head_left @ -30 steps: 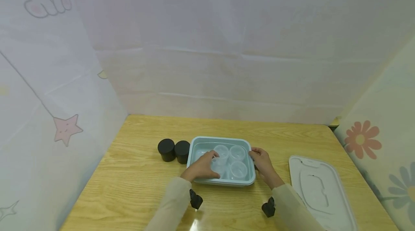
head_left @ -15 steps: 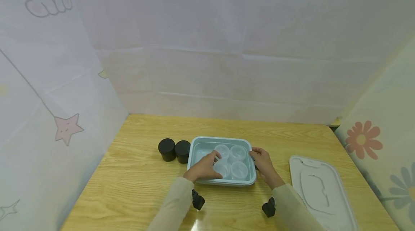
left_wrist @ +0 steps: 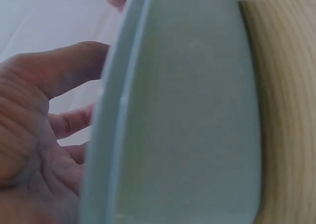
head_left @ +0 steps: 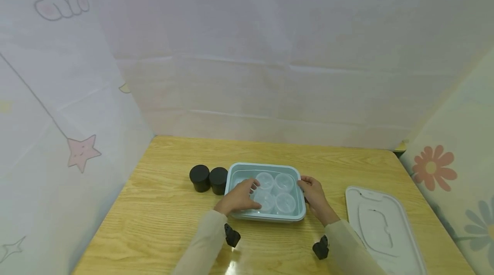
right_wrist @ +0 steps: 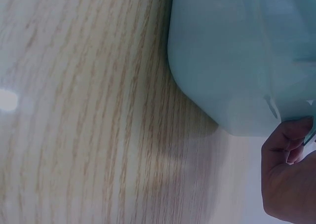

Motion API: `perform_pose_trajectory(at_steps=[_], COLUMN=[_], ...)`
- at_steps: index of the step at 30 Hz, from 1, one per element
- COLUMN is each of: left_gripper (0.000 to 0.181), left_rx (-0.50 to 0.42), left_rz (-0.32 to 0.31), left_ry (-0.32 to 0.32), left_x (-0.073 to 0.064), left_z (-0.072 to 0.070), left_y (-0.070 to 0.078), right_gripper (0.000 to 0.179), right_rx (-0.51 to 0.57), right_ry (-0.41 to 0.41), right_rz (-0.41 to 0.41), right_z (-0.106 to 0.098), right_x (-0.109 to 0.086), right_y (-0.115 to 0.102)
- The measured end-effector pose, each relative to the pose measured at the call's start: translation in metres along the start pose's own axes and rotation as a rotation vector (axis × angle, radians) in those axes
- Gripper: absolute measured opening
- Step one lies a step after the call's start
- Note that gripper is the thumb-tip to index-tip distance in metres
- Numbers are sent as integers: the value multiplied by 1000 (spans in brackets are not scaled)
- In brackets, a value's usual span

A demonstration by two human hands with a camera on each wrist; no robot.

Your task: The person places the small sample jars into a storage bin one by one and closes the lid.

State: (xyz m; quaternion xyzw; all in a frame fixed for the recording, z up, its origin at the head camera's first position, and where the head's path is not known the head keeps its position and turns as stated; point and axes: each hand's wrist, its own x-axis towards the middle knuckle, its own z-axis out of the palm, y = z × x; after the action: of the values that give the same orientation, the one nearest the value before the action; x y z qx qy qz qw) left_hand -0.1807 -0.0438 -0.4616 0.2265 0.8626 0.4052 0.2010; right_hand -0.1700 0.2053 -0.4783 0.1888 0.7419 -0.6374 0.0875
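Observation:
A pale blue plastic tub (head_left: 256,166) stands on the wooden table. Several clear round plastic cups (head_left: 285,203) sit grouped in its right and middle part. My left hand (head_left: 237,196) hovers over the tub's front left, fingers loosely spread and holding nothing. The thumb tip is right by the front left cup (head_left: 266,201). In the left wrist view the tub's outer wall (left_wrist: 187,105) covers part of the left fingers. My right hand (head_left: 313,193) pinches the tub's right rim; the right wrist view shows its thumb and fingers at the tub's edge.
Two black round jars (head_left: 199,178) stand side by side left of the tub, the nearer jar (head_left: 218,180) close against it. A white flat lid (head_left: 382,228) lies at the right of the table. Patterned fabric walls enclose the table's back and sides.
The front left cup has moved right beside the others and been let go. My left hand has drawn back slightly to the left. My right hand stays on the rim.

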Motion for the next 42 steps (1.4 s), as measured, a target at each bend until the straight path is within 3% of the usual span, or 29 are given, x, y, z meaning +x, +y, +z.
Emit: perform_pose_trajectory(at_steps=[7, 12, 17, 26, 35, 42], left_gripper=[56, 57, 58, 61, 63, 65], left_rx=[-75, -94, -89, -52, -24, 35], left_rz=[64, 63, 32, -25, -49, -105], left_ry=[40, 76, 120, 295, 343, 392], left_x=[-8, -13, -19, -32, -44, -54], left_z=[-23, -38, -52, -73, -89, -97], left_y=[1, -3, -7, -17, -31, -51], right_gripper=[47, 46, 46, 45, 47, 45], right_rx=[-6, -12, -13, -6, -12, 1], right_ry=[-2, -4, -5, -3, -4, -21], right_rz=[10, 7, 3, -6, 7, -5], right_z=[-2, -5, -5, -6, -5, -3], right_x=[1, 1, 2, 2, 0, 0], right_y=[0, 1, 2, 3, 0, 1])
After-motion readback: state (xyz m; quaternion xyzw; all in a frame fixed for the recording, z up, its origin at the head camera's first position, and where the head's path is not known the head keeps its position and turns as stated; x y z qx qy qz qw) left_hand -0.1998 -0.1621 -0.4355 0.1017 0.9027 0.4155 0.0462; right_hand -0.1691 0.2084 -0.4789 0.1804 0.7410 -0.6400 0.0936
